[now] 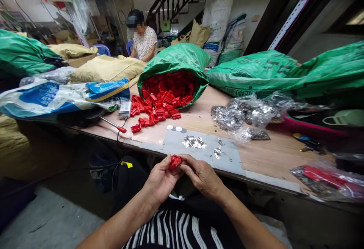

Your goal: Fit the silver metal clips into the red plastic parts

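Note:
My left hand (159, 180) and my right hand (202, 175) meet just below the table's front edge, both pinched on one small red plastic part (174, 161). On a grey metal sheet (227, 159) in front of my hands lies a small heap of shiny metal pieces (193, 142). Further back, a green sack (178, 60) lies on its side and spills many red plastic parts (157, 108) onto the wooden table (199, 118).
Clear bags of metal pieces (241, 116) lie to the right, with more green sacks (284, 74) behind. A red-handled tool (113, 124) and blue-white sacks (57, 95) are at left. Another person (143, 38) sits at the far end.

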{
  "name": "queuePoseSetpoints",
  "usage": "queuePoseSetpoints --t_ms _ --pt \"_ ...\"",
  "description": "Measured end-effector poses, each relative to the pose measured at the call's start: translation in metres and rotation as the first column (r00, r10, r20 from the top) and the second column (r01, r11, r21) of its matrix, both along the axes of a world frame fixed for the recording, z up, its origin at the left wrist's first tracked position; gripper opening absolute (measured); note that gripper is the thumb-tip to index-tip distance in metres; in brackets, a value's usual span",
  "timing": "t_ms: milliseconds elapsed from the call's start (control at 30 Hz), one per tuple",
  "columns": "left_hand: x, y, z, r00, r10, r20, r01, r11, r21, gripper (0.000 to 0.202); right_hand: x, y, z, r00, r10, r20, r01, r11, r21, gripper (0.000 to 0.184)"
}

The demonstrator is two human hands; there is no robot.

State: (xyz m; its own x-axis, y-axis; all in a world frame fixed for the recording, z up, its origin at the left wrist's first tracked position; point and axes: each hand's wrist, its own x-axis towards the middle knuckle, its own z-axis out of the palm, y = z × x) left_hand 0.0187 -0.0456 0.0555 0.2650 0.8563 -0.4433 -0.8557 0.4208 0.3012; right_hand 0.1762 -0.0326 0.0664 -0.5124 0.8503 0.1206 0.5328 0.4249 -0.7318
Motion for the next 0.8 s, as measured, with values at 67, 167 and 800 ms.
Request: queuePoseSetpoints --t_ms 67,167,800 --pt "0.002 0.000 0.000 1.000 0.008 0.002 -0.008 1.000 -0.015 0.027 0.001 0.000 0.000 1.000 -0.002 -0.012 0.002 1.000 0.002 0.030" --pt "0.004 -0.001 0.000 1.000 0.026 0.013 -0.026 1.000 -0.018 0.027 0.000 0.000 0.000 0.999 -0.008 -0.035 0.009 1.000 0.007 0.028" --pt "0.011 0.001 -0.013 0.996 0.083 -0.018 -0.083 0.996 -0.012 0.024 -0.008 0.003 -0.016 0.962 -0.097 -0.253 0.066 0.989 -0.129 0.030"
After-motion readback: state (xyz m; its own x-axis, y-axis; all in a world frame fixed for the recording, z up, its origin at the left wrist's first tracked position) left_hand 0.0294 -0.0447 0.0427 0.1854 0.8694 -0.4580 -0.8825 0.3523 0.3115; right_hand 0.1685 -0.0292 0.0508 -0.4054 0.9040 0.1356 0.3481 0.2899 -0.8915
